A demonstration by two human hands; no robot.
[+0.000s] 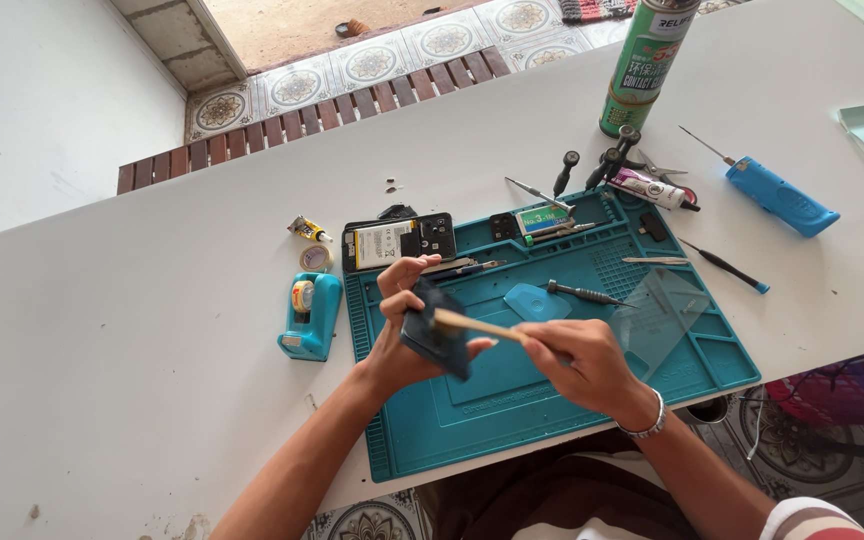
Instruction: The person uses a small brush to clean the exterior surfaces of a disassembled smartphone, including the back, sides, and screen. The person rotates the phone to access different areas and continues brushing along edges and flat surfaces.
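Just below the middle of the frame, the left hand [399, 335] has its grip closed round a dark phone part [434, 335], fingers curled over its top edge and thumb beneath, holding it tilted above the teal work mat [472, 420]. To its right, the right hand [584, 362] pinches a thin wooden-handled tool [474, 325] in a tight grip; the tool's far end lies against the dark part. A metal bracelet [649, 422] circles the right wrist.

Beyond the hands, on the mat, lie a blue plastic pick [535, 301], a black-handled screwdriver [584, 293] and, right of centre, a clear glass sheet [660, 315]. At the mat's upper left edge rests an opened phone [398, 241] with its battery showing. Left of the mat, a teal tape dispenser [310, 316] stands on the white tabletop [152, 330].

Farther off, toward the upper right, a green spray can [647, 65] stands upright, and a blue handheld tool [780, 196] lies well apart from the mat.
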